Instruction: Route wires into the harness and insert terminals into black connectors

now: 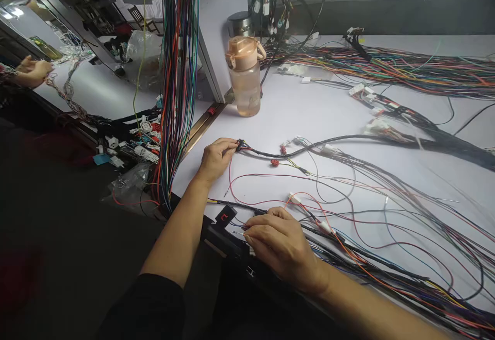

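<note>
Sorting loose wires on the harness bench

Left hand (pixel 216 158) was pinched shut on the taped end of a black harness branch (pixel 270 153), pinning it flat on the white table (pixel 309 113). Right hand (pixel 280 242) was curled at the near edge with its fingertips closed on a thin wire end (pixel 236 233) just beside a black connector (pixel 225 217). My take: keep that branch held taut and grip the wire close to its tip, so it goes in straight without kinking. The pink water bottle (pixel 244 74) stood well clear behind.
</note>
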Available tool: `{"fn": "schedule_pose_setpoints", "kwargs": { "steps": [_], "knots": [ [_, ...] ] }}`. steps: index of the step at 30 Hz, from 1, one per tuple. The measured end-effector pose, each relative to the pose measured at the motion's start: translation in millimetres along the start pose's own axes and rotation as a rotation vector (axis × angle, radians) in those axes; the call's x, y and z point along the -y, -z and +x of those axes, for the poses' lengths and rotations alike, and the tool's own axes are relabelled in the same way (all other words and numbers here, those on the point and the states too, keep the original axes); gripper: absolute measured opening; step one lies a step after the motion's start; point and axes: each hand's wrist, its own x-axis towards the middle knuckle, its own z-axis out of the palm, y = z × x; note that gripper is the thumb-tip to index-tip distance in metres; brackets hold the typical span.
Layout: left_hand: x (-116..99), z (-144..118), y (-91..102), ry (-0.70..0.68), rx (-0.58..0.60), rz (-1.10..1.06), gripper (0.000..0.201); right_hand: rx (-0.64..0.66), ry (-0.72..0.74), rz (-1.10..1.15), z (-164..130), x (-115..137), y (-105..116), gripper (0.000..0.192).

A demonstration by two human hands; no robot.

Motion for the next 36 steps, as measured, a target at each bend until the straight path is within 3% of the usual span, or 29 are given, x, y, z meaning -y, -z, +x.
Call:
{"fn": "schedule_pose_setpoints", "kwargs": {
  "steps": [20, 36],
  "knots": [
    [3.6, 3.3, -2.5, -0.076, -0.01, 0.043, 0.015, -0.025, 0.031, -0.102, 1.0, -3.8, 0.2, 0.004],
    [1.3, 4.6, 0.2, -0.047, -0.009, 0.074, 0.016, -0.035, 0.059, -0.155, 0.6, -8.0, -2.8, 0.014]
  ]
}}
